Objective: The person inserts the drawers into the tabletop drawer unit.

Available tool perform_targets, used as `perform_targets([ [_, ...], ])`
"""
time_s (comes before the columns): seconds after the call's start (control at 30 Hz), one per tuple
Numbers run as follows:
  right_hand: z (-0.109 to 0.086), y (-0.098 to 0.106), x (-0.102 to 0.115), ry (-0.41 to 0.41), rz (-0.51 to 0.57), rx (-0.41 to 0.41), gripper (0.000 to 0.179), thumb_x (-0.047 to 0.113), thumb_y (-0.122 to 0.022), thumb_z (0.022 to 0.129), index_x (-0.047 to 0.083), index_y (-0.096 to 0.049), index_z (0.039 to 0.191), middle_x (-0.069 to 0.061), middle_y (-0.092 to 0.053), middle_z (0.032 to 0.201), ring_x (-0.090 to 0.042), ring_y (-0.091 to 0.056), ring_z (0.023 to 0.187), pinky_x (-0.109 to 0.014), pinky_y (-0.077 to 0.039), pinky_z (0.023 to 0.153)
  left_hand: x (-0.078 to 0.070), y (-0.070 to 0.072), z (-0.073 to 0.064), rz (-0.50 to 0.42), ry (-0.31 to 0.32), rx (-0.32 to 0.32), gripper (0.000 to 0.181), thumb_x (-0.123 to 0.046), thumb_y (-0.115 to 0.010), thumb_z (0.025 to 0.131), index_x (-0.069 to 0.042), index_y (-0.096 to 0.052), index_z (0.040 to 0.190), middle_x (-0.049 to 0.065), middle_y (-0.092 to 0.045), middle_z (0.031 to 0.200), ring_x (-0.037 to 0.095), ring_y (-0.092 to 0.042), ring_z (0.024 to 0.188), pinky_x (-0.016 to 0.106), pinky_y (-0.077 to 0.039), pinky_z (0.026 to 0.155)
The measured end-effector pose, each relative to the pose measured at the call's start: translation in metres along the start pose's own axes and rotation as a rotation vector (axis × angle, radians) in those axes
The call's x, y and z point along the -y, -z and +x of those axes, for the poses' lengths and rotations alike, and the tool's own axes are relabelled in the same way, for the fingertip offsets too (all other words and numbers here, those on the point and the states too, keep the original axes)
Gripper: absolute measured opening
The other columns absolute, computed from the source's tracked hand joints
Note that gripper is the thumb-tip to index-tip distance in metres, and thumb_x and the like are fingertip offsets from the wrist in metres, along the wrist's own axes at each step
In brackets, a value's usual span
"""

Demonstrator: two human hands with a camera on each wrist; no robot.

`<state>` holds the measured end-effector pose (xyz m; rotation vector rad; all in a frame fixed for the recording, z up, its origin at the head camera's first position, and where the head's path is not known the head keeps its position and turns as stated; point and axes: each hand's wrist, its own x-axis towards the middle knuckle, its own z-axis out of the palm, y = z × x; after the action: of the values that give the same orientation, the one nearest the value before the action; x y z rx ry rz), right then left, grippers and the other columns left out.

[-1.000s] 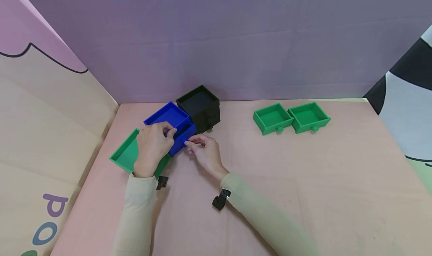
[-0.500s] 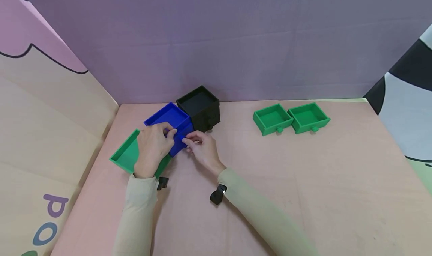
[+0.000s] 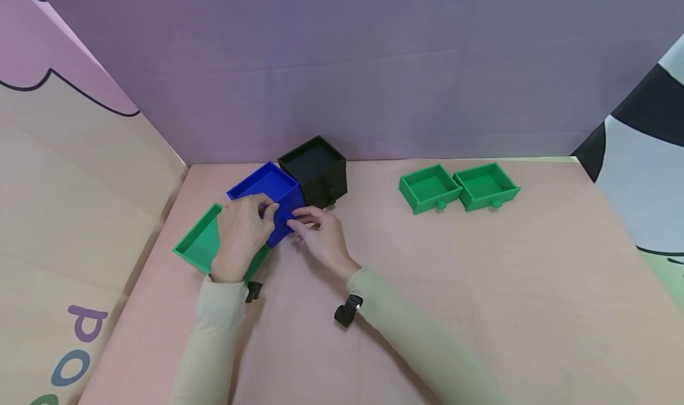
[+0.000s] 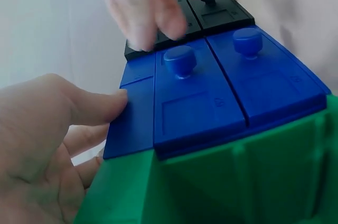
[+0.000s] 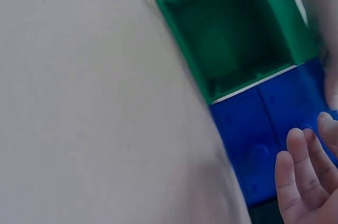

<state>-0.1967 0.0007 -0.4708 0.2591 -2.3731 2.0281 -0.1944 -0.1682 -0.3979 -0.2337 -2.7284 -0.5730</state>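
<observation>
A small blue drawer cabinet (image 3: 269,182) stands between a black one and a green one. My left hand (image 3: 240,233) grips it near the top front edge, thumb on its blue top panel (image 4: 132,113) and fingers round behind in the left wrist view. Both blue drawers sit flush, one knob (image 4: 180,60) on the upper and another knob (image 4: 247,43) on the lower. My right hand (image 3: 323,239) hovers at the front of the upper drawer, fingers loosely bent and apart from the knob. The green cabinet (image 3: 200,244) is a shell with a hollow front (image 5: 227,34), partly hidden by my left hand.
The black drawer cabinet (image 3: 323,182) touches the blue one at the back, near the purple wall (image 3: 374,84). Two green drawers, a left one (image 3: 430,185) and a right one (image 3: 486,182), lie side by side at the back right of the pink cloth (image 3: 454,304).
The right hand pushed the upper blue drawer inward until it sat flush, then its fingers came off the knob. The left hand stayed on the blue cabinet.
</observation>
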Motion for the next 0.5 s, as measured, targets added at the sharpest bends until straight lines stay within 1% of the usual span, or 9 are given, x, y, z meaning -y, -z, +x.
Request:
perform_targets([
  [0.03, -0.002, 0.003, 0.001, 0.004, 0.002, -0.001, 0.025, 0.019, -0.076, 0.100, 0.007, -0.075, 0.122, -0.014, -0.080, 0.107, -0.040, -0.079, 0.085, -0.037, -0.066, 0.077, 0.001, 0.001, -0.001, -0.002, -0.010, 0.005, 0.020, -0.021, -0.073, 0.101, -0.004, -0.083, 0.103, 0.014, -0.081, 0.090, 0.031, -0.072, 0.069, 0.045, -0.057, 0.060],
  [0.1, -0.006, 0.011, 0.003, 0.010, -0.014, 0.002, 0.025, 0.019, -0.075, 0.101, 0.007, -0.075, 0.122, -0.012, -0.080, 0.107, -0.041, -0.078, 0.085, -0.031, -0.064, 0.074, 0.003, 0.003, -0.003, -0.006, -0.021, 0.021, 0.021, -0.019, -0.072, 0.101, -0.003, -0.082, 0.109, 0.017, -0.081, 0.099, 0.035, -0.076, 0.080, 0.049, -0.060, 0.067],
  [0.2, -0.011, 0.025, 0.004, 0.024, -0.048, -0.003, 0.024, 0.017, -0.075, 0.101, 0.004, -0.076, 0.121, -0.011, -0.079, 0.108, -0.040, -0.076, 0.083, -0.024, -0.060, 0.069, 0.007, 0.013, -0.009, -0.011, -0.027, 0.038, 0.024, -0.018, -0.070, 0.102, -0.004, -0.079, 0.119, 0.021, -0.079, 0.115, 0.041, -0.076, 0.099, 0.055, -0.061, 0.077],
  [0.27, -0.015, 0.038, 0.004, 0.029, -0.078, -0.013, 0.022, 0.015, -0.074, 0.101, 0.004, -0.076, 0.120, -0.011, -0.079, 0.110, -0.036, -0.074, 0.085, -0.024, -0.057, 0.071, 0.012, 0.020, -0.014, -0.018, -0.024, 0.036, 0.028, -0.019, -0.069, 0.102, -0.004, -0.077, 0.124, 0.022, -0.076, 0.125, 0.044, -0.073, 0.111, 0.059, -0.060, 0.084],
  [0.3, -0.017, 0.045, 0.004, 0.029, -0.098, -0.020, 0.022, 0.015, -0.074, 0.100, 0.005, -0.077, 0.120, -0.011, -0.079, 0.112, -0.033, -0.074, 0.087, -0.024, -0.056, 0.074, 0.014, 0.024, -0.017, -0.025, -0.019, 0.036, 0.030, -0.020, -0.070, 0.102, -0.005, -0.076, 0.127, 0.023, -0.074, 0.128, 0.045, -0.071, 0.115, 0.060, -0.060, 0.086],
  [0.33, -0.019, 0.053, 0.004, 0.022, -0.114, -0.029, 0.021, 0.015, -0.074, 0.100, 0.007, -0.077, 0.120, -0.011, -0.079, 0.113, -0.031, -0.073, 0.089, -0.024, -0.055, 0.076, 0.016, 0.028, -0.020, -0.030, -0.011, 0.045, 0.033, -0.021, -0.070, 0.102, -0.004, -0.074, 0.130, 0.024, -0.071, 0.133, 0.046, -0.069, 0.120, 0.062, -0.059, 0.089],
  [0.4, -0.023, 0.070, 0.004, 0.002, -0.152, -0.047, 0.022, 0.015, -0.074, 0.100, 0.009, -0.078, 0.120, -0.010, -0.079, 0.114, -0.028, -0.072, 0.089, -0.026, -0.054, 0.077, 0.021, 0.036, -0.025, -0.032, 0.011, 0.090, 0.043, -0.025, -0.070, 0.102, -0.003, -0.068, 0.139, 0.026, -0.064, 0.144, 0.049, -0.061, 0.132, 0.066, -0.054, 0.100],
  [0.5, -0.030, 0.100, 0.004, -0.015, -0.206, -0.076, 0.024, 0.016, -0.074, 0.100, 0.008, -0.077, 0.122, -0.011, -0.079, 0.115, -0.028, -0.074, 0.084, -0.027, -0.056, 0.078, 0.030, 0.047, -0.031, -0.011, 0.069, 0.192, 0.064, -0.036, -0.071, 0.101, -0.002, -0.054, 0.153, 0.030, -0.049, 0.158, 0.053, -0.046, 0.144, 0.072, -0.044, 0.111],
])
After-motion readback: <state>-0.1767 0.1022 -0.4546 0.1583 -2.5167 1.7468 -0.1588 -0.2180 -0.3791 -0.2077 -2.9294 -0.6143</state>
